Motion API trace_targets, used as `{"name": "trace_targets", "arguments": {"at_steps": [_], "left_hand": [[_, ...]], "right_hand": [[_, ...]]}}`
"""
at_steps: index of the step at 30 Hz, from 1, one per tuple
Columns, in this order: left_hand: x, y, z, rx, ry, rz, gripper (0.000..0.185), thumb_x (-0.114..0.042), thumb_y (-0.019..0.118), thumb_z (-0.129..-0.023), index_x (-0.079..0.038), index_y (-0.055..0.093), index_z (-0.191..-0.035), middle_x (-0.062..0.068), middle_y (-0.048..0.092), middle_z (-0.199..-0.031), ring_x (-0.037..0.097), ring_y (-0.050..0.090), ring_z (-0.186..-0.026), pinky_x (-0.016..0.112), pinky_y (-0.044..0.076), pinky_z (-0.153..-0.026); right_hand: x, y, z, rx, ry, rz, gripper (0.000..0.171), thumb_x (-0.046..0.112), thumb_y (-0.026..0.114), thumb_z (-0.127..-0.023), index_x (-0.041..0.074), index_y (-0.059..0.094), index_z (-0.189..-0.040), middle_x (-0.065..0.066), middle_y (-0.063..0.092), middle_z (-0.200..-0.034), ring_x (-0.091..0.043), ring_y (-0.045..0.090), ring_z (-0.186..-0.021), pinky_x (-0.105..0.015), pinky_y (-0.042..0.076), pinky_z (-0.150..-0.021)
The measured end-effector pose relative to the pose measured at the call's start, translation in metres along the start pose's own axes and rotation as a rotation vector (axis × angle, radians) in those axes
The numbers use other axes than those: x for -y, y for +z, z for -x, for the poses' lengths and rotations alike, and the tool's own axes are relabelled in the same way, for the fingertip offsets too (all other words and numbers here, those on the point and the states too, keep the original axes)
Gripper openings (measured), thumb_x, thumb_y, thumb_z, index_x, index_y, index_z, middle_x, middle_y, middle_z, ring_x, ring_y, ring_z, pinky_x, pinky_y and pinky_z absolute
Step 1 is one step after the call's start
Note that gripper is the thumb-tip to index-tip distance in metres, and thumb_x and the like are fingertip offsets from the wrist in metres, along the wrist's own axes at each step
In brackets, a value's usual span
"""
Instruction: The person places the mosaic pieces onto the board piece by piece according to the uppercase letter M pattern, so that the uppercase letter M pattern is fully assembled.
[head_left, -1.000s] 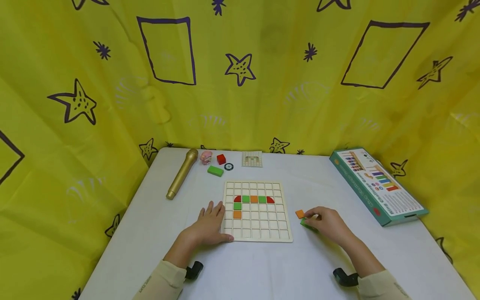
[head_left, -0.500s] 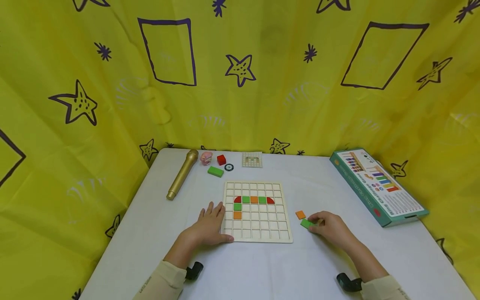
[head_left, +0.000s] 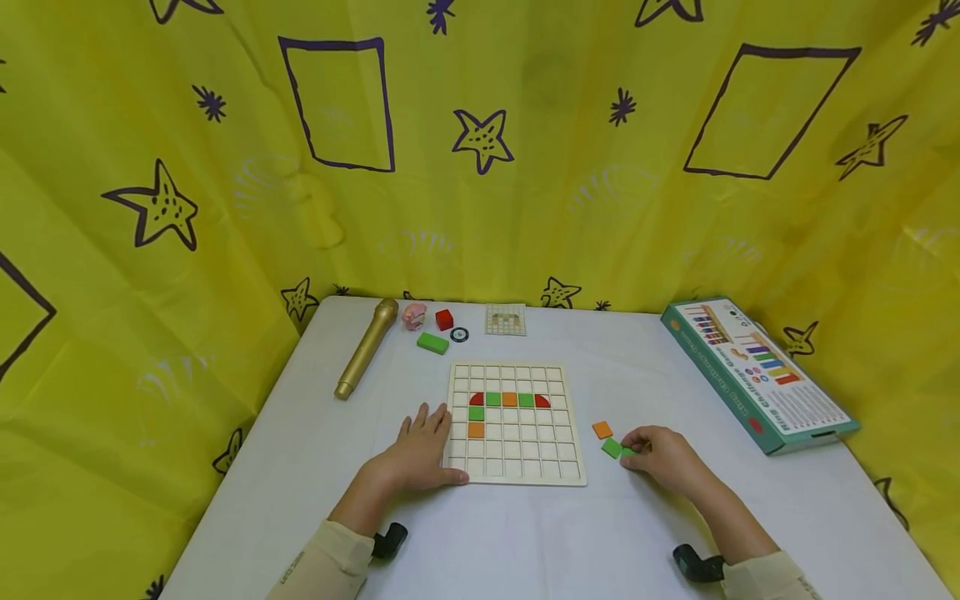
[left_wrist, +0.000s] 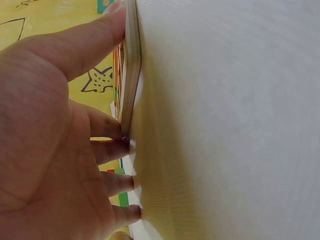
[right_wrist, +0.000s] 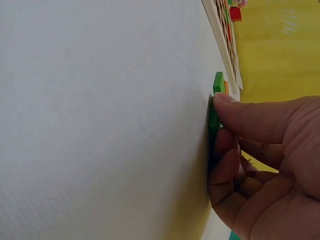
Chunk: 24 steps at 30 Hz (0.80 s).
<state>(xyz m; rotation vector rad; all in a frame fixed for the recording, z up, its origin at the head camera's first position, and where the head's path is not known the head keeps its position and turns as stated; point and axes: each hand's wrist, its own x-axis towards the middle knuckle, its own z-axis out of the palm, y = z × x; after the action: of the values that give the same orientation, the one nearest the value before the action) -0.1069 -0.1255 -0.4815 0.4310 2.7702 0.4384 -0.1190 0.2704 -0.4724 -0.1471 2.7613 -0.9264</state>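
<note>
Left hand: grip apart, fingers spread at the left edge of the board, tips down on the table, thumb on the board's near left corner.

Right hand: grip clamped on a green tile, pinched between thumb and fingers, low over the table to the right of the board (the fingers hide much of it).

Loose green tile: one, flat on the table, just beside the pinched one.

Loose orange tile: one, flat, next to the loose green tile, on its far side.

Board: square, pale, gridded, flat on the table between the hands. Set in it, left to right in one row: red piece with a rounded corner, green, orange, green, and a second rounded red. Below the left end: one green, then one orange.

Far side of table, left to right: gold microphone, lying slantwise; pink figure; green block; red cube; round disc, dark-rimmed; small card with a printed grid.

Far right: game box, flat, green-sided.

Behind: yellow curtain, stars drawn on it.
</note>
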Motion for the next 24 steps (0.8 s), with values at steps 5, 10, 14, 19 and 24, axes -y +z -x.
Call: {"name": "trace_targets", "arguments": {"at_steps": [5, 10, 14, 19, 24], "left_hand": [[0.000, 0.001, 0.000, 0.002, 0.001, -0.004, 0.109, -0.061, 0.075, -0.081, 0.004, 0.029, -0.155, 0.018, 0.023, -0.164, 0.044, 0.009, -0.151, 0.061, 0.015, -0.118], [-0.001, -0.001, 0.000, 0.001, 0.005, -0.003, 0.109, -0.060, 0.075, -0.081, 0.005, 0.029, -0.155, 0.019, 0.023, -0.164, 0.044, 0.010, -0.151, 0.062, 0.015, -0.118], [0.000, -0.001, 0.001, 0.003, 0.007, -0.001, 0.109, -0.060, 0.075, -0.081, 0.005, 0.029, -0.155, 0.019, 0.023, -0.164, 0.044, 0.010, -0.151, 0.062, 0.016, -0.118], [0.000, -0.001, 0.001, 0.007, 0.001, -0.002, 0.109, -0.061, 0.075, -0.081, 0.004, 0.028, -0.156, 0.018, 0.022, -0.164, 0.044, 0.009, -0.151, 0.061, 0.015, -0.118], [0.000, 0.000, 0.000, 0.011, -0.012, -0.003, 0.109, -0.060, 0.074, -0.082, 0.002, 0.027, -0.157, 0.017, 0.021, -0.165, 0.043, 0.008, -0.152, 0.060, 0.013, -0.119]], "right_hand": [[0.000, 0.000, 0.000, 0.014, 0.017, -0.012, 0.023, 0.010, 0.080, -0.084, 0.002, 0.069, -0.102, -0.004, 0.063, -0.091, -0.021, 0.055, -0.082, -0.035, 0.048, -0.073], [-0.002, 0.000, 0.000, 0.010, 0.021, -0.025, 0.025, 0.011, 0.082, -0.083, 0.003, 0.068, -0.103, -0.004, 0.062, -0.092, -0.021, 0.054, -0.084, -0.036, 0.047, -0.073], [-0.003, -0.001, 0.000, 0.008, 0.020, -0.025, 0.026, 0.012, 0.083, -0.083, 0.004, 0.069, -0.103, -0.003, 0.061, -0.090, -0.021, 0.054, -0.082, -0.035, 0.046, -0.072], [-0.006, -0.002, 0.000, 0.010, 0.017, -0.019, 0.024, 0.014, 0.083, -0.082, 0.004, 0.070, -0.100, -0.003, 0.061, -0.087, -0.021, 0.053, -0.081, -0.035, 0.046, -0.072], [-0.010, -0.004, 0.000, 0.033, -0.007, -0.045, 0.020, 0.014, 0.081, -0.084, 0.005, 0.070, -0.098, -0.002, 0.062, -0.086, -0.020, 0.054, -0.081, -0.035, 0.046, -0.072]]}}
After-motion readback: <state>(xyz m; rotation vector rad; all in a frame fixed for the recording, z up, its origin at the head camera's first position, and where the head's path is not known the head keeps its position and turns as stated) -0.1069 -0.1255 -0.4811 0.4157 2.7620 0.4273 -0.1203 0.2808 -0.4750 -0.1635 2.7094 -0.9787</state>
